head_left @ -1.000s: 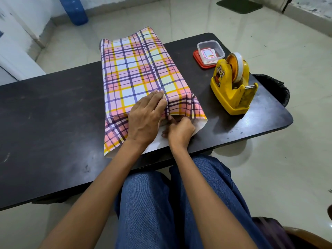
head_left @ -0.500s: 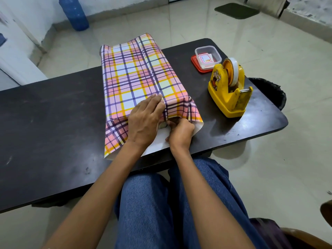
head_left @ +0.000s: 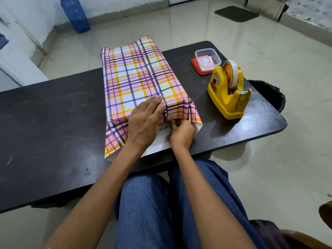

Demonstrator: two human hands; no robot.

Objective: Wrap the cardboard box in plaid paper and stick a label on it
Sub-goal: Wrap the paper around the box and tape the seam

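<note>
- The box [head_left: 136,81] lies lengthwise on the table [head_left: 45,123], covered in plaid paper [head_left: 115,139]; the near end is unsealed.
- The left hand [head_left: 143,123] lies flat with straight fingers, pressing the paper onto the top edge.
- The right hand [head_left: 181,133] has curled fingers pinching the end fold.
- In the last 1 second both hands have barely shifted, so this fold looks unfinished.
- The tape dispenser [head_left: 228,92] and the label [head_left: 205,61] in its tub [head_left: 216,57] wait to the right.

Dark table [head_left: 45,126] on glossy pale floor [head_left: 269,51], with 1 blue jug [head_left: 75,15], perhaps plastic, by the wall [head_left: 27,24].
</note>
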